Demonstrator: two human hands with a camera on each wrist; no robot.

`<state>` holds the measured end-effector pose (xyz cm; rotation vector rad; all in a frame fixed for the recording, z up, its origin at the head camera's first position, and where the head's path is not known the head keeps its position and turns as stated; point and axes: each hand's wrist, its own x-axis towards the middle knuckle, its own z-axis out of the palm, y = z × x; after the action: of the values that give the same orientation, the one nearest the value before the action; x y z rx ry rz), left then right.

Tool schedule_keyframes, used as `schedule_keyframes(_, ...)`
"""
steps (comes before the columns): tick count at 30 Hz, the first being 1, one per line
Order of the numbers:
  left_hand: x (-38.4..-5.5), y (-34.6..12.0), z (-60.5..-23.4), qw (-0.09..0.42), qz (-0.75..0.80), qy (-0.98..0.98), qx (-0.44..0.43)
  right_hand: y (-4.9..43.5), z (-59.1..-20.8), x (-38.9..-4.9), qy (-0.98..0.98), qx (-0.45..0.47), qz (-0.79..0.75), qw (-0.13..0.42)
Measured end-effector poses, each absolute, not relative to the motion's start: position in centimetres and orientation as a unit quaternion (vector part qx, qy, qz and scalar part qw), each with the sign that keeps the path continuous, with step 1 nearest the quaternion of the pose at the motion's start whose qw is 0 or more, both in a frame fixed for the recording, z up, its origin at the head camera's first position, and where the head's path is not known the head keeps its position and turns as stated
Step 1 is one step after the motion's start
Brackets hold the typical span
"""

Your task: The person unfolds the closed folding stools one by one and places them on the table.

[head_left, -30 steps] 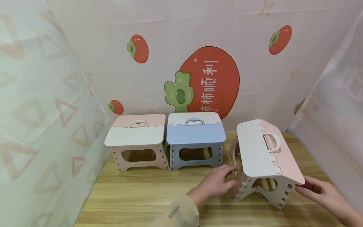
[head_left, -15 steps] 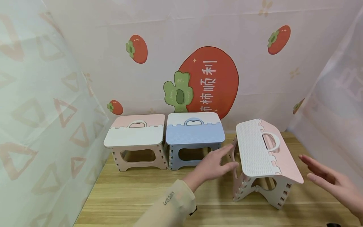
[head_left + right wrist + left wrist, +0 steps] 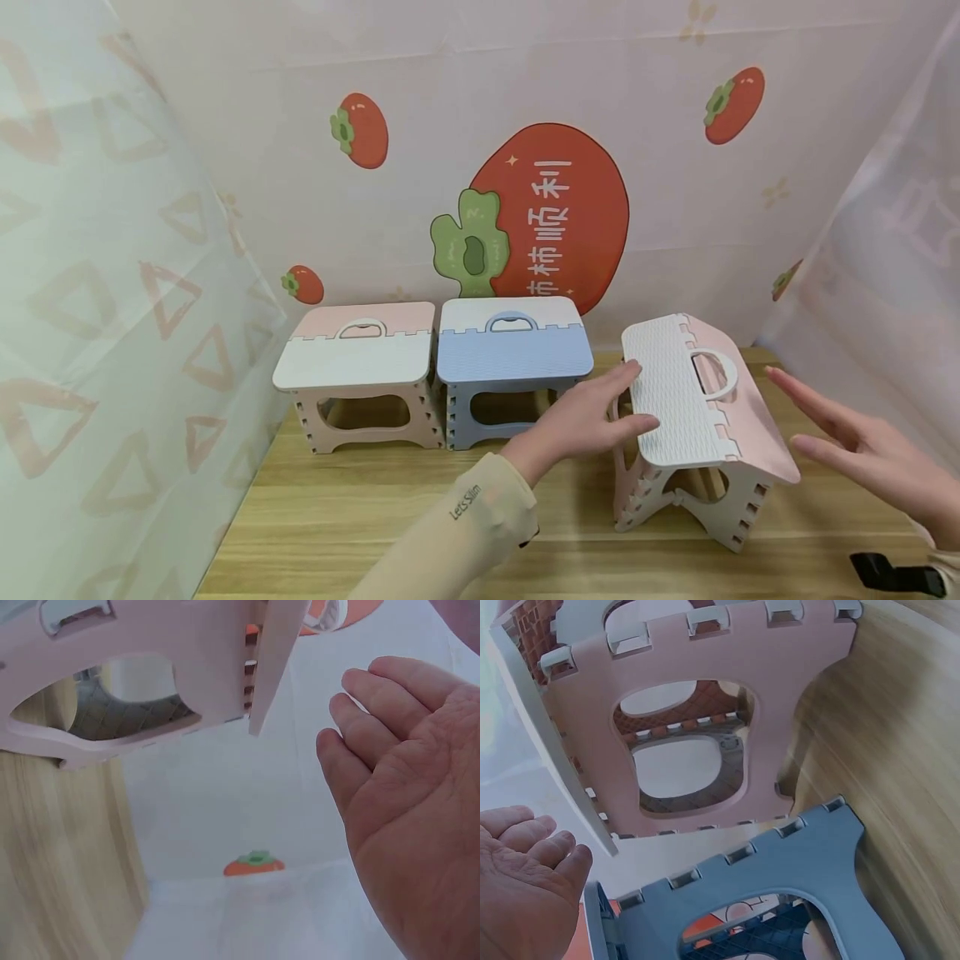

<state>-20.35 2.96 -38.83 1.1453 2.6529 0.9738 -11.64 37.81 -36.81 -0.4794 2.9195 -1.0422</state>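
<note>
A pink and white folding stool (image 3: 663,400) stands turned at an angle on the right of the table, its two-part top bent down along the hinge. My left hand (image 3: 581,417) is beside its white half, fingers straight, overlapping that edge in the head view. The left wrist view shows this hand (image 3: 532,881) holding nothing, alongside the stool's pink leg panel (image 3: 780,690). To the right of the pink half, my right hand (image 3: 870,442) hovers with straight fingers. In the right wrist view a gap separates this hand (image 3: 420,772) from the stool's edge.
A blue and white folding stool (image 3: 517,354) stands just left of the angled one. Left of it is another pink and white stool (image 3: 356,362), close alongside. Behind them rises a fabric backdrop (image 3: 247,125) printed with persimmons. Wooden tabletop (image 3: 337,525) lies in front.
My right hand has let go of the stool's pink lower edge and moved up and away. My left hand has risen from the leg to the white top's edge. The stools stay in place.
</note>
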Motion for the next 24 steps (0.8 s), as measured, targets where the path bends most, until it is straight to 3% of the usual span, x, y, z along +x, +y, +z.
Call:
schedule_keyframes(10, -20.5, 4.8, -38.6, 0.055, 0.278, 0.879, 0.383, 36.2, -36.2, -12.7, 0.929, -0.180, -0.322, -0.034)
schedule_keyframes(24, -20.6, 6.2, -38.5, 0.059, 0.227, 0.889, 0.392, 35.4, -36.2, -13.5, 0.940, -0.179, -0.286, -0.041)
